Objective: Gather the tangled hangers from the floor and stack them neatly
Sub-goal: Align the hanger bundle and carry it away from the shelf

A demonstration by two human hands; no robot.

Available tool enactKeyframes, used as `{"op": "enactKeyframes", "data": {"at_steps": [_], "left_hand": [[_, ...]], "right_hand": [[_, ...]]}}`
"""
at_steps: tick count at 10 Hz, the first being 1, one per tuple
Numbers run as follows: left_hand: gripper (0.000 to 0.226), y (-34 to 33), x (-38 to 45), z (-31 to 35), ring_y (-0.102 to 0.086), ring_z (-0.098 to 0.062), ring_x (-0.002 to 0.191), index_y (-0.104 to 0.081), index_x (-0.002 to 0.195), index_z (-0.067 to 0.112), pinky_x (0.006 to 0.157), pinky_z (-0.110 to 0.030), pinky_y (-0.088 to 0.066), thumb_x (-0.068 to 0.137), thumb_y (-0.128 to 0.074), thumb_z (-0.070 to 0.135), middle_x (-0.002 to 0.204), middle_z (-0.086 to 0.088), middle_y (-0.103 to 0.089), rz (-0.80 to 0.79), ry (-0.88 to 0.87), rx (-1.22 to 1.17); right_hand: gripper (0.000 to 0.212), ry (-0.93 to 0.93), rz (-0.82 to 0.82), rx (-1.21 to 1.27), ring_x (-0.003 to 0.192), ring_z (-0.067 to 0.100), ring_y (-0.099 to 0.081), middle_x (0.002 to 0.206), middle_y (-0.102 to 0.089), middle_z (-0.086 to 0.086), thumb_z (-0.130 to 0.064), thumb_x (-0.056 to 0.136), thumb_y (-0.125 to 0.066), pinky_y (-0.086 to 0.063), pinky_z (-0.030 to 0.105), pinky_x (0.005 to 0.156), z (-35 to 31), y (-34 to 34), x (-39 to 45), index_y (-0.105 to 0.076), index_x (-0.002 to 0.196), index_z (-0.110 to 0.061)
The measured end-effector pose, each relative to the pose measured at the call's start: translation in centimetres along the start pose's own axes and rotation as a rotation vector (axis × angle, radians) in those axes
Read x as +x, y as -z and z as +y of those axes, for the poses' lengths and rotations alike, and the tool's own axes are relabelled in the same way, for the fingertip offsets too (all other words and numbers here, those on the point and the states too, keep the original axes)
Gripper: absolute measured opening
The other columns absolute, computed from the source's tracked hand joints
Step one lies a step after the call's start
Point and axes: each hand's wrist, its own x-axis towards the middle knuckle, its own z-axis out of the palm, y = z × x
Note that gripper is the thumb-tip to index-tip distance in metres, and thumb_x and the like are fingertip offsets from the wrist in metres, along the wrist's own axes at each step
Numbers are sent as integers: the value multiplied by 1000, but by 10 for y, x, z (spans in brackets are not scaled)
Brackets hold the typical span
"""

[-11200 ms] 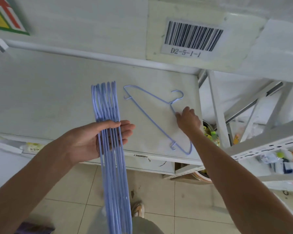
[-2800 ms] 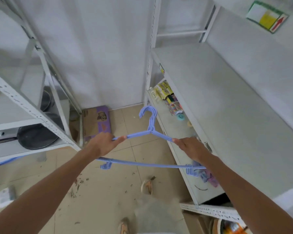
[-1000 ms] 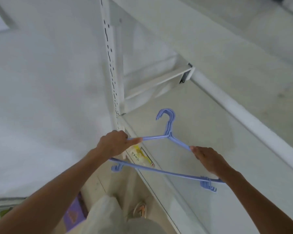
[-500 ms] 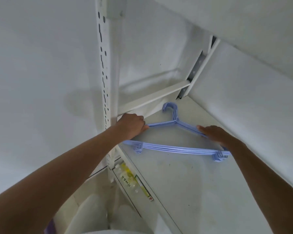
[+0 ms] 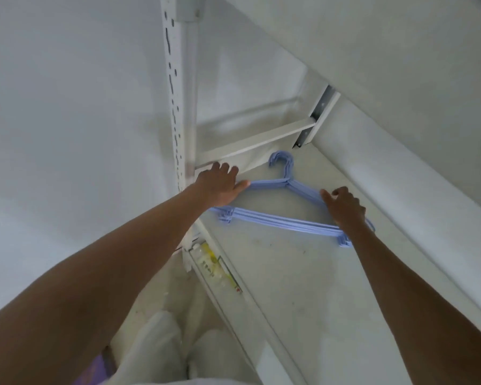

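A neat stack of several light blue hangers [image 5: 278,221] lies flat on the white shelf [image 5: 295,276], hooks pointing toward the back corner. My left hand [image 5: 220,184] rests on the stack's left shoulder with its fingers spread and the thumb lying along the bar. My right hand [image 5: 345,208] sits on the right shoulder, loosely bent fingers touching the bars near the right end. Both hands cover the ends of the sloping arms.
A perforated white upright post [image 5: 181,107] stands at the shelf's left front corner, with a cross brace [image 5: 256,140] behind the hooks. A higher shelf [image 5: 386,65] overhangs on the right. A yellow label [image 5: 214,263] marks the shelf's front edge.
The hanger stack, carried in both hands a second ago, now lies on the shelf. My left hand has opened from its grip on the left arm. My right hand stays on the right arm.
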Motion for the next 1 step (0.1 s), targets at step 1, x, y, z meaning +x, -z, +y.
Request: {"op": "enactKeyframes", "data": {"at_steps": [1], "left_hand": [[73, 10, -34, 3, -31, -39, 147, -36, 153, 11, 110, -54, -39, 102, -18, 61, 159, -17, -39, 53, 80, -143]], "right_hand": [[57, 66, 104, 53, 136, 41, -48, 141, -57, 24, -53, 102, -50, -30, 49, 115, -1, 5, -19, -52, 142, -13]]}}
